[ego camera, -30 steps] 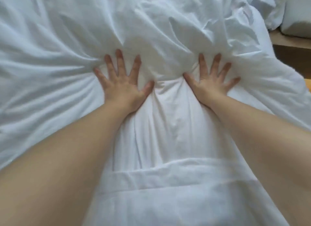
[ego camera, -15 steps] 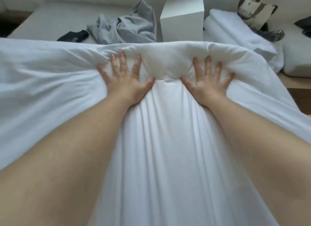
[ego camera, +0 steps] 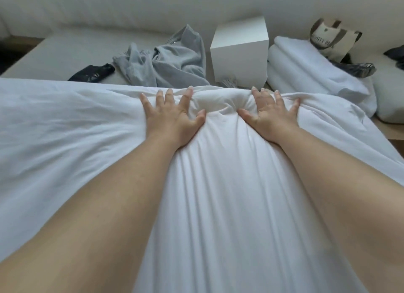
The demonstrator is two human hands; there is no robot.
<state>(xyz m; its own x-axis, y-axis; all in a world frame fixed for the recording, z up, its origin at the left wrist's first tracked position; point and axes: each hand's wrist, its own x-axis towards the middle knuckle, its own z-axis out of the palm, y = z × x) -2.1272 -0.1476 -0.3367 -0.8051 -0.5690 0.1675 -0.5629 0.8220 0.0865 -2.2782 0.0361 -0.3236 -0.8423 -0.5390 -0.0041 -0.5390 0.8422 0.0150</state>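
White duvet spread over the bed, far edge bunched. Head view: left hand and right hand both flat, fingers splayed, pressing its far edge, a puffed bulge between them. Near part looks smoothed; far edge still creased, probably needs more flattening. Beyond it: grey garment, white box, folded white bedding.

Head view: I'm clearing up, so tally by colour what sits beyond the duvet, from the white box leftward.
White: 1, box
Grey: 1, clothes heap
Black: 1, small shiny item
Total: 3
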